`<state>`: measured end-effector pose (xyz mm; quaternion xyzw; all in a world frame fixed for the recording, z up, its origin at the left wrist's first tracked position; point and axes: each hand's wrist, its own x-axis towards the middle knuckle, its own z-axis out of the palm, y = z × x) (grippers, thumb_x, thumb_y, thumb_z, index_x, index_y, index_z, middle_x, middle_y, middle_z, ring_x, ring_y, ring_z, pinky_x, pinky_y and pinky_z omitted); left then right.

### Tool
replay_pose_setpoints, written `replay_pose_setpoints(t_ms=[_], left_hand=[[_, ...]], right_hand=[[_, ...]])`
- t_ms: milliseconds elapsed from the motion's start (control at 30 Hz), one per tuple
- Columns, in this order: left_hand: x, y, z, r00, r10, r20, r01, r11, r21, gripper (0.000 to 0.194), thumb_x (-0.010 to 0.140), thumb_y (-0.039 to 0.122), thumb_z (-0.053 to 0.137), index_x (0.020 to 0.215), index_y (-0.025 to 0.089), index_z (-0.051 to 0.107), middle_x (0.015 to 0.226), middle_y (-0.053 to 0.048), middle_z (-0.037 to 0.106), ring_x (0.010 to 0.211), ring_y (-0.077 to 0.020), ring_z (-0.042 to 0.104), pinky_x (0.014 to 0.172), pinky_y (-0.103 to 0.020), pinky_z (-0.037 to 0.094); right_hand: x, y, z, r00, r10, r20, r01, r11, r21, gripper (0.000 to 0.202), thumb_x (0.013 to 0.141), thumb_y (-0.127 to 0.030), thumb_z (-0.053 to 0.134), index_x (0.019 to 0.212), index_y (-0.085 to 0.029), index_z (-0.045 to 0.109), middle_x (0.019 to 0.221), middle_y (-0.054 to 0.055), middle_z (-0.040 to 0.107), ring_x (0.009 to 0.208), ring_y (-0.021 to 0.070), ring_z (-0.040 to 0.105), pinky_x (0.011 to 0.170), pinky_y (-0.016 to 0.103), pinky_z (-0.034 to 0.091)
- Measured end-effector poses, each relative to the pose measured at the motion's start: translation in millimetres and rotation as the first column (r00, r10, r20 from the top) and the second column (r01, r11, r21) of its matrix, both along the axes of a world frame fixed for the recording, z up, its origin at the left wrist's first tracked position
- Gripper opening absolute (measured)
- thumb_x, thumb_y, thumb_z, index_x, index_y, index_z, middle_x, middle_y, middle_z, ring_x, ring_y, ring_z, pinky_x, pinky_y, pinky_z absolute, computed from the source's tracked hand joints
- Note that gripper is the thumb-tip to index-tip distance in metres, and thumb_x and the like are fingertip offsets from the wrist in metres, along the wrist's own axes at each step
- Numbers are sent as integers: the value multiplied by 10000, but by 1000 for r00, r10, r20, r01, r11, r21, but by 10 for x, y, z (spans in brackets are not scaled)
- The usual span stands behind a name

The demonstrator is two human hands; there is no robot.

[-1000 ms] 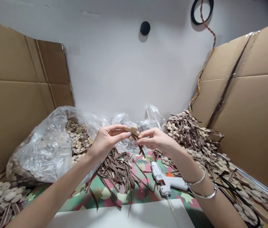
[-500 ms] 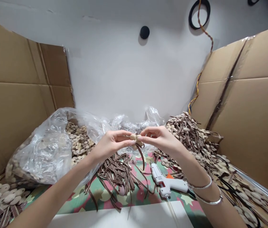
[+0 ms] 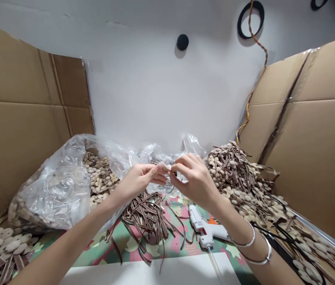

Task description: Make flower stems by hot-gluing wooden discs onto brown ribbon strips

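My left hand [image 3: 140, 179] pinches a small beige flower-shaped piece [image 3: 166, 169] between thumb and fingertips, above the middle of the table. The fingers of my right hand [image 3: 195, 180] are closed on the piece's right side. Most of it is hidden by the fingertips, and it looks turned nearly edge-on. Below my hands lies a loose pile of brown stitched ribbon strips [image 3: 146, 217]. A white hot glue gun [image 3: 204, 227] with an orange trigger rests under my right forearm, a glue stick poking out of its back end.
On the left, a clear plastic bag [image 3: 57, 190] holds many beige flower pieces [image 3: 100, 176]. A heap of flower pieces with brown ribbons [image 3: 235, 170] spreads along the right side. Cardboard walls [image 3: 318, 118] flank both sides. A white board [image 3: 155, 273] lies at the front on the patterned cloth [image 3: 131, 253].
The flower piece has been turned between my fingers, so its face and hanging ribbon no longer show clearly. My right hand has rotated, knuckles up, and its wrist has shifted left.
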<state>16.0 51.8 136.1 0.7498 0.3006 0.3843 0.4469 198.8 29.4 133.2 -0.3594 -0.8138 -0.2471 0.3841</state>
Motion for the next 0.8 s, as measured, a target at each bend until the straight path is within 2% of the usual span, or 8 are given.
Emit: replay_pose_setpoints(t_ms=[67,167,267,333,400,533,700,800], left_hand=[[25,-7,-27,999,-47,9,47,999,15,342,863,402,459,941,121,638,886,-89,692,828,-184,650,797,-326,509],[11,8,-39,1000,-9,-27,10,998,63,289,850,375,490,914,129,629,865,-70,679,827,-179,641,783,-315,510],[-31,23,-19,996,-20,-89,23,999,30,278,856,373,480,890,129,610,833,-67,669,780,-182,657,744,-310,510],[-48,21,-3,991,-58,-122,58,998,-5,277,860,367,470,906,128,603,832,-73,670,736,-181,669,723,-308,508],[-52,10,6,985,-80,-153,80,997,-8,280,865,366,459,918,131,602,838,-78,676,716,-180,673,721,-305,502],[-55,9,5,977,-75,-199,84,996,35,301,870,394,442,913,148,610,807,-65,680,691,-172,672,720,-299,489],[-81,83,13,984,25,-176,-7,995,103,329,832,454,490,950,181,633,922,-62,682,867,-196,639,814,-323,452],[-50,111,-11,989,-18,-144,27,998,58,339,768,419,598,1035,212,630,1078,-55,655,1034,-208,573,911,-339,404]], right_hand=[[-82,-22,-52,995,-2,96,-2,999,47,191,885,-209,430,826,-151,602,834,65,603,775,178,475,709,333,366],[-124,-44,-68,990,85,113,-82,996,-28,160,878,-235,459,889,-157,599,885,58,612,807,180,487,736,337,374],[-51,-44,2,975,210,-68,-218,963,-156,123,851,-256,516,887,-172,599,881,46,611,814,158,520,732,302,404],[32,-42,71,956,192,-224,-245,939,-241,129,840,-271,533,875,-170,606,865,50,608,803,148,536,699,279,418],[107,-41,130,942,144,-304,-262,882,-392,167,823,-322,551,867,-178,624,840,43,612,762,142,542,633,264,414],[179,-17,163,915,136,-380,-365,683,-633,242,779,-408,576,710,-188,652,649,-1,580,596,112,483,515,257,340],[181,65,126,807,55,-588,-509,571,-645,253,725,-437,635,734,-188,676,691,15,617,626,123,498,544,267,342],[167,104,113,731,23,-682,-583,542,-606,228,706,-422,661,749,-199,685,727,21,640,667,134,524,580,272,364]])
